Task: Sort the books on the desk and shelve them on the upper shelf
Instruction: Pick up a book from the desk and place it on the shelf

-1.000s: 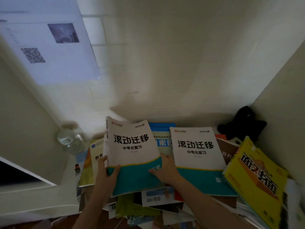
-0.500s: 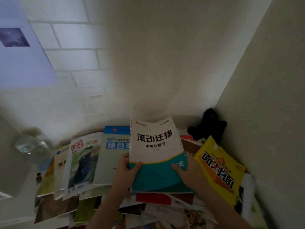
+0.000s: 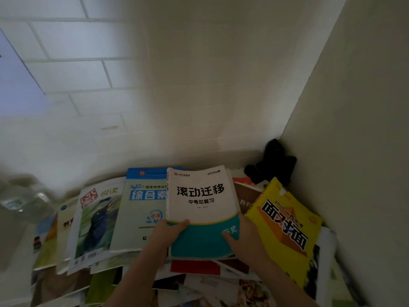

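Observation:
A white and teal workbook (image 3: 200, 196) lies on top of a spread of books, stacked on a second copy of the same book. My left hand (image 3: 164, 234) grips its lower left edge, thumb on the cover. On the teal band at the lower right, my right hand (image 3: 243, 239) rests with its fingers flat. A blue and white book (image 3: 143, 196) lies to the left, then a bird-cover book (image 3: 97, 218). A yellow book (image 3: 285, 227) lies on the right, against the side wall.
A black soft object (image 3: 273, 163) sits in the back right corner. A clear glass jar (image 3: 20, 202) stands blurred at the far left. White tiled wall rises behind the books. More loose books and papers (image 3: 221, 282) lie in front, under my arms.
My left hand has carried the white and teal book to the right and laid it onto the matching copy. The view has swung right, uncovering the blue and bird-cover books.

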The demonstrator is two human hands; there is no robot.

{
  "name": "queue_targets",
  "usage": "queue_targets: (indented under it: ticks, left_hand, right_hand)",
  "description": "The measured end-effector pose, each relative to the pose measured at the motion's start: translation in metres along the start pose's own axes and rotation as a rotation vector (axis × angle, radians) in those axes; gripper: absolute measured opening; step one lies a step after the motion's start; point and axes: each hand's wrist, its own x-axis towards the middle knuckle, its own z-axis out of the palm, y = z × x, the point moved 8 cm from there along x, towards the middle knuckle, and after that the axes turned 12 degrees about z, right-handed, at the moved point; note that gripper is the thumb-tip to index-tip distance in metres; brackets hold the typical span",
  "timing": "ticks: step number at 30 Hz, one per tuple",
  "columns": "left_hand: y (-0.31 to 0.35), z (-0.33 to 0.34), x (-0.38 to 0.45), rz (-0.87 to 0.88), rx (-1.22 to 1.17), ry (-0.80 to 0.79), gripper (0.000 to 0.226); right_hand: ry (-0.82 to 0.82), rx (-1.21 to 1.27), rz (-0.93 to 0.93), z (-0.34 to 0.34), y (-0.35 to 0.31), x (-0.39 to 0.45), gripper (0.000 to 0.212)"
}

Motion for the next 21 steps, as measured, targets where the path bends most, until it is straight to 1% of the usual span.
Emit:
queue_targets:
  ticks: [1, 3, 5, 6, 8, 10, 11, 14, 17, 19, 21]
  left_hand:
    - [0.000, -0.001, 0.000, 0.011, -0.012, -0.017, 0.043]
    - [0.004, -0.010, -0.008, 0.051, -0.053, -0.031, 0.040]
    - [0.006, -0.026, -0.016, 0.082, -0.132, -0.047, 0.032]
    - [0.004, -0.035, -0.020, 0.080, -0.186, -0.064, 0.028]
    - [0.000, -0.050, -0.026, 0.041, -0.302, -0.107, 0.022]
    - [-0.012, -0.059, -0.025, -0.027, -0.359, -0.099, 0.023]
    - [-0.019, -0.060, -0.024, -0.051, -0.355, -0.079, 0.026]
    - [-0.032, -0.056, -0.019, -0.037, -0.262, 0.007, 0.035]
    - [-0.028, -0.053, -0.018, 0.006, -0.201, 0.036, 0.036]
    - [-0.020, -0.055, -0.022, 0.055, -0.168, 0.031, 0.031]
    - [-0.008, -0.061, -0.027, 0.130, -0.166, 0.031, 0.025]
  right_hand:
    - [-0.010, -0.009, 0.006, 0.006, 0.005, 0.003, 0.053]
    - [-0.025, -0.092, -0.013, 0.008, -0.007, -0.004, 0.051]
    - [-0.020, -0.225, -0.017, 0.012, -0.023, -0.011, 0.049]
    - [-0.024, -0.256, 0.010, 0.016, -0.027, -0.014, 0.051]
    - [-0.070, -0.255, 0.064, 0.026, -0.036, -0.018, 0.059]
    - [-0.101, -0.208, 0.096, 0.037, -0.038, -0.017, 0.066]
    - [-0.104, -0.202, 0.104, 0.042, -0.034, -0.012, 0.068]
    - [-0.050, -0.297, 0.152, 0.032, -0.040, -0.016, 0.063]
    - [-0.043, -0.332, 0.143, 0.030, -0.040, -0.015, 0.058]
    - [-0.091, -0.274, 0.158, 0.033, -0.042, -0.016, 0.057]
    - [-0.140, -0.121, 0.160, 0.036, -0.045, -0.016, 0.056]
